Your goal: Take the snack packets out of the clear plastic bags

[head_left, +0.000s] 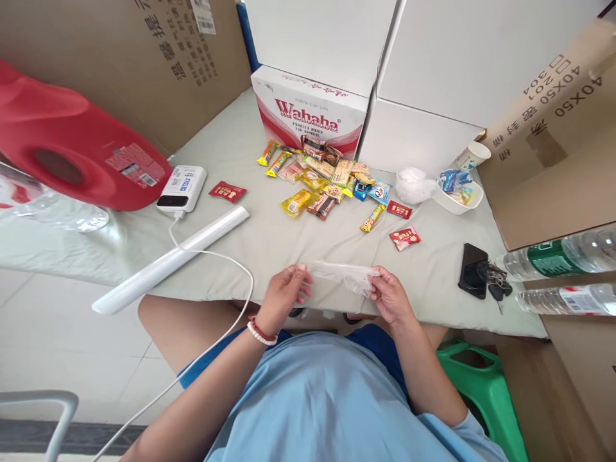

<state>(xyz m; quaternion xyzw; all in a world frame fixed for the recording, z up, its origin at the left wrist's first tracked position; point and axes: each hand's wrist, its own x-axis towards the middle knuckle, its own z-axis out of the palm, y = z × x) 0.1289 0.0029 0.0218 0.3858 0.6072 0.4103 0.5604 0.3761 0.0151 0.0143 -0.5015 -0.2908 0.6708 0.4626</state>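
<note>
A clear plastic bag (347,274) is stretched sideways between my hands above the table's front edge. My left hand (285,290) pinches its left end between thumb and finger. On the other end, my right hand (391,294) is closed around the gathered plastic. Beyond the bag lies a heap of wrapped snacks (320,176) in yellow, brown and blue packets. Small red packets (405,238) lie to the right of the heap, and another red packet (228,191) is off to the left.
A white Wahaha carton (308,109) stands behind the snacks. To the left are a red jug (77,141), a power bank (181,187) with a cable, and a white light bar (173,260). At right are a white tray (459,204), a phone (473,271), keys (499,282) and water bottles (568,256).
</note>
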